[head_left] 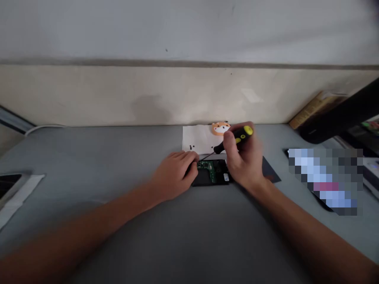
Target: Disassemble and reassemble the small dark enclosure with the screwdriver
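A flat black device with a green circuit board (pixel 212 171) lies on the grey table. My left hand (pixel 177 170) is closed round its left end, thumb at the near side and fingers at the far side. In my right hand (pixel 244 161) is a screwdriver (pixel 219 148) with a black and yellow handle, held at a slant. Its thin shaft reaches down to the board's upper left corner, close to my left fingertips. Whether the tip sits in a screw is too small to tell. Behind the device, small dark pieces lie on a white paper (pixel 197 139).
An orange and white animal-faced object (pixel 220 128) sits on the paper by the wall. A dark flat sheet (pixel 270 170) lies right of my right hand. Farther right are a phone-like object with a blurred-out screen (pixel 325 181), a black cylinder (pixel 334 114) and a brownish box (pixel 309 108).
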`<move>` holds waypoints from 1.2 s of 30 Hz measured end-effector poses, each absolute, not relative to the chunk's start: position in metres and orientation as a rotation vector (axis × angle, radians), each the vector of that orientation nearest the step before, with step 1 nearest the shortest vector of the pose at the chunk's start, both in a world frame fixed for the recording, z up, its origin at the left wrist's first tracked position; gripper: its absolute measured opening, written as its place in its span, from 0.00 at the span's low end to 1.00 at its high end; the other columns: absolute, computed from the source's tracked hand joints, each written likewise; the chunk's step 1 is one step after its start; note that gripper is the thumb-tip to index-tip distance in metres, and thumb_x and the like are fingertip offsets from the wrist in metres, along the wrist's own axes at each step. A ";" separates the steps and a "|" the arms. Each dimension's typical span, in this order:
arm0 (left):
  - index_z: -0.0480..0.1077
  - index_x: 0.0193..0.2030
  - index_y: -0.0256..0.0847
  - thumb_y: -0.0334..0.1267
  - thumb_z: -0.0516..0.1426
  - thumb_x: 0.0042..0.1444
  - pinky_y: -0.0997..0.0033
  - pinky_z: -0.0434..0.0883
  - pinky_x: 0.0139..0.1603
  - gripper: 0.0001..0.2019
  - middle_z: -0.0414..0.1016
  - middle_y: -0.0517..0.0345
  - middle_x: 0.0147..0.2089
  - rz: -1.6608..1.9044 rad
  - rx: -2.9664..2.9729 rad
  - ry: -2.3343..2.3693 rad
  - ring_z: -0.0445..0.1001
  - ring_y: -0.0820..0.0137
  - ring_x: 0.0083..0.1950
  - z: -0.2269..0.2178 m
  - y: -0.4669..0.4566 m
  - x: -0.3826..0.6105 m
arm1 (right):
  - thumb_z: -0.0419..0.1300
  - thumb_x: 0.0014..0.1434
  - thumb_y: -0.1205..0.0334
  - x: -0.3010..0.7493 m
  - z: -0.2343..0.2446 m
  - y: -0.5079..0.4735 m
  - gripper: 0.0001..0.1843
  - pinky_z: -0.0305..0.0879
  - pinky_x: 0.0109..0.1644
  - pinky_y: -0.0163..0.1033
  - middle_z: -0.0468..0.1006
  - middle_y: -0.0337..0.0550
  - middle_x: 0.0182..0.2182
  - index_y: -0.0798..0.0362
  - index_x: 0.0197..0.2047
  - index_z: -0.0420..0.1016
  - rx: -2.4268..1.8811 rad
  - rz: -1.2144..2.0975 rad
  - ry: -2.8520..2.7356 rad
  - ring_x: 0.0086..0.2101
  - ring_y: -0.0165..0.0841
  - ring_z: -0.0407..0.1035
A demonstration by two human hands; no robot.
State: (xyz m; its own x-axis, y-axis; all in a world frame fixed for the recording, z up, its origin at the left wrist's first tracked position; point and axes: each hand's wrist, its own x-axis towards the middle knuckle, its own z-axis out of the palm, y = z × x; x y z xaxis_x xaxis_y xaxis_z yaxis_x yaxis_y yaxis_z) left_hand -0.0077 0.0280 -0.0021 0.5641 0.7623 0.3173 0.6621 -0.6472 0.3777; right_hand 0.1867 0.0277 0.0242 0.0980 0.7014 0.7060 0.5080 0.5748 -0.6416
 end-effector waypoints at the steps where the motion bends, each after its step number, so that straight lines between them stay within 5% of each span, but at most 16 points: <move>1: 0.68 0.42 0.42 0.34 0.46 0.67 0.60 0.73 0.48 0.10 0.79 0.55 0.37 0.670 2.579 1.191 0.77 0.63 0.40 -0.002 0.028 -0.008 | 0.57 0.69 0.51 0.187 0.025 0.027 0.11 0.63 0.31 0.36 0.68 0.36 0.29 0.48 0.40 0.65 -1.057 0.201 -1.582 0.27 0.28 0.65; 36: 0.68 0.42 0.42 0.36 0.45 0.68 0.60 0.73 0.44 0.12 0.79 0.54 0.36 0.631 2.571 1.211 0.77 0.63 0.36 0.000 0.026 -0.008 | 0.55 0.68 0.51 0.184 0.027 0.024 0.11 0.59 0.29 0.35 0.67 0.33 0.26 0.48 0.38 0.63 -1.059 0.178 -1.606 0.25 0.27 0.60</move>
